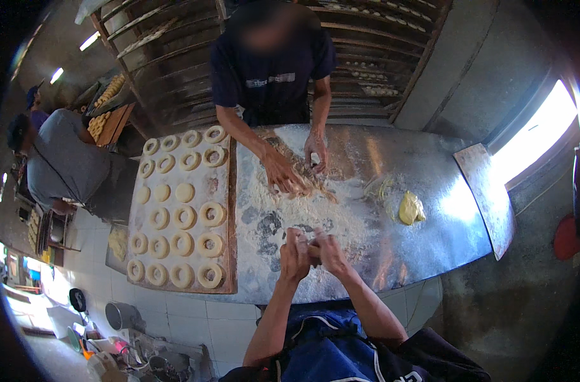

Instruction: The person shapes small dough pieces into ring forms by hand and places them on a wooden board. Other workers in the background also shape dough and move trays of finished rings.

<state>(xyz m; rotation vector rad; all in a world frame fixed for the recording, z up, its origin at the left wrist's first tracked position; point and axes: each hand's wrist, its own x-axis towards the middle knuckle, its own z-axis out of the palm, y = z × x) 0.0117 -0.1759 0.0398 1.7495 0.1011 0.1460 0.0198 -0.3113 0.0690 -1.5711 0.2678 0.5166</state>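
Note:
My left hand (294, 253) and my right hand (330, 256) meet over the floured steel table (430, 242), both with bent fingers around something small and brownish that I cannot make out. Loose flour (271, 204) is spread around them. To their left, a board (229, 159) carries several rows of dough rings (210, 275) and a few round discs (184, 192). A lump of yellow dough (411, 207) lies to their right. Across the table, a co-worker's hands (283, 173) are in flour and dough scraps.
The co-worker (271, 95) stands opposite, before racks (379, 44) of trays. Two other people (67, 153) are at the left. A long flat board (486, 204) lies at the table's right end. Pots (121, 315) and clutter stand on the floor at lower left.

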